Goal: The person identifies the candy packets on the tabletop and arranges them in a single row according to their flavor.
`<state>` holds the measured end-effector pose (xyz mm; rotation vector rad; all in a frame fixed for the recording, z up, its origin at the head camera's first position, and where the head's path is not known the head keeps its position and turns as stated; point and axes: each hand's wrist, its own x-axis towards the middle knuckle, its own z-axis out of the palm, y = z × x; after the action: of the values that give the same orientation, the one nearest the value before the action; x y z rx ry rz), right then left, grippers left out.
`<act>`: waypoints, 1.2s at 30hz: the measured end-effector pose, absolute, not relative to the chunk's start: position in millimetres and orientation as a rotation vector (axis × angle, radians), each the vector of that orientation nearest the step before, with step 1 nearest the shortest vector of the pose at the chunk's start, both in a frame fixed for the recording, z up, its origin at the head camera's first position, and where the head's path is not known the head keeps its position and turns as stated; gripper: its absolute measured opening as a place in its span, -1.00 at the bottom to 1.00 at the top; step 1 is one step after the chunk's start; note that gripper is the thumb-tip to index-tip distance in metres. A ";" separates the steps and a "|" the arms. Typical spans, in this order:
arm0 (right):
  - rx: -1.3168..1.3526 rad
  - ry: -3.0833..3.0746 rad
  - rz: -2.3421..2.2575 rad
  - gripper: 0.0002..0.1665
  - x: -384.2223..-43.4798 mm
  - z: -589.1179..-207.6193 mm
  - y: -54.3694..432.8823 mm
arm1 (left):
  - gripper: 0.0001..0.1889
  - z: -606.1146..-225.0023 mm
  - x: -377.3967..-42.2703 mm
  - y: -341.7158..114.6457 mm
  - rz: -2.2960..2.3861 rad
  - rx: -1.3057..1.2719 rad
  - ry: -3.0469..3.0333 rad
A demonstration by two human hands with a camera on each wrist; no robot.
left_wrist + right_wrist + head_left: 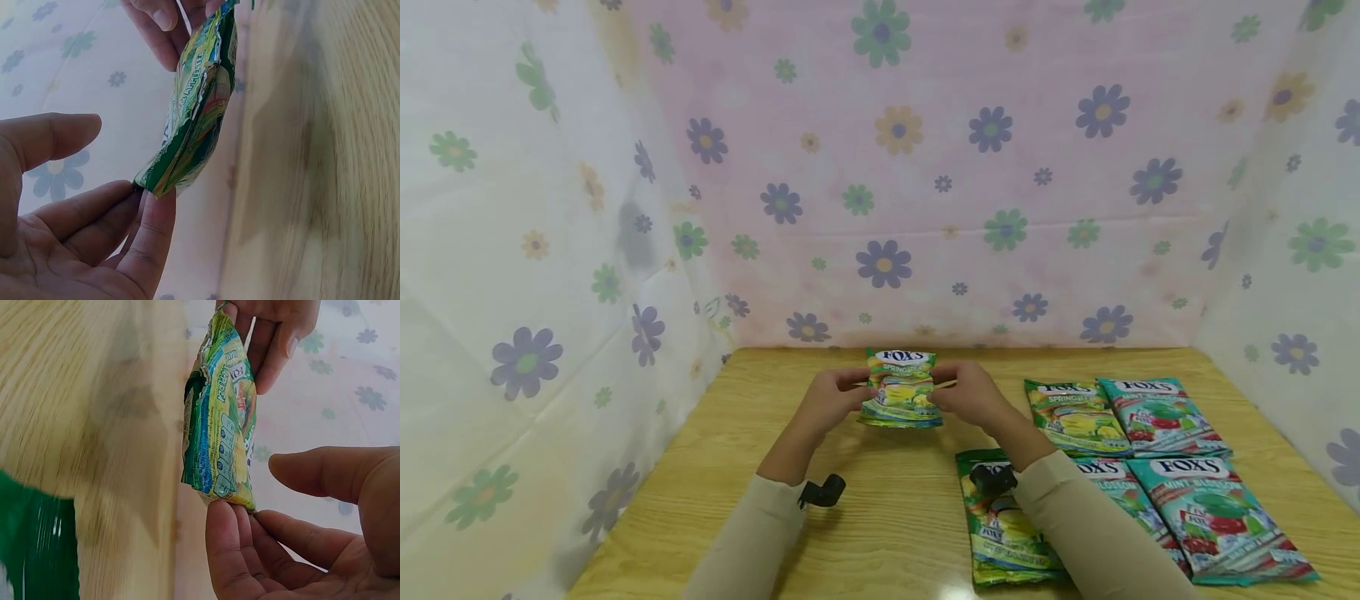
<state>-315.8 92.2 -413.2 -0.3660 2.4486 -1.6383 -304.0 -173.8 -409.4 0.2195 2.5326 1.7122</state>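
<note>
Between my two hands is a green and yellow bag of Fox's candy, its printed front facing the head camera. My left hand touches its left side edge. In the left wrist view, the nearly straight fingers meet the bag, while the thumb stands apart from it. On the other side, my right hand supports the right edge with its fingertips. Its thumb is also clear of the bag in the right wrist view. Wrist views show the bag edge-on, raised off the wooden table.
Right of my hands lie several more candy bags: a green Springs Tea bag, teal Mint Blossom bags, and a green bag partly under my right forearm. Flower-printed cloth stands behind the table and along its sides.
</note>
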 end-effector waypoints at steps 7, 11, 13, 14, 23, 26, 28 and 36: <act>-0.368 2.428 -1.667 -0.42 -316.2 -409.2 75.1 | -0.50 -405.7 -303.7 -188.1 1.731 0.170 2.539; -0.361 2.419 -1.680 -0.43 -317.5 -409.0 65.1 | -0.53 -404.7 -305.2 -197.2 1.747 0.164 2.541; -0.361 2.403 -1.693 -0.43 -317.9 -408.7 59.9 | -0.54 -403.8 -305.5 -202.1 1.744 0.163 2.549; -0.364 2.396 -1.699 -0.43 -318.0 -408.7 57.3 | -0.54 -403.3 -305.5 -204.6 1.744 0.167 2.551; -0.410 2.336 -1.743 -0.41 -319.6 -408.4 34.6 | -0.53 -400.5 -309.2 -226.8 1.749 0.073 2.573; -0.429 2.323 -1.743 -0.41 -320.1 -408.8 26.8 | -0.53 -399.8 -310.6 -233.7 1.737 0.033 2.591; -0.441 2.321 -1.739 -0.41 -321.0 -409.2 21.9 | -0.54 -399.2 -311.1 -238.2 1.734 0.011 2.595; -0.464 2.279 -1.745 -0.38 -327.9 -412.4 3.6 | -0.53 -398.9 -313.9 -254.9 1.734 -0.047 2.617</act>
<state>-327.9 3.6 -412.4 -0.4641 2.2790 -1.7446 -313.9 -254.9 -398.9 -0.0466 2.6169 1.7343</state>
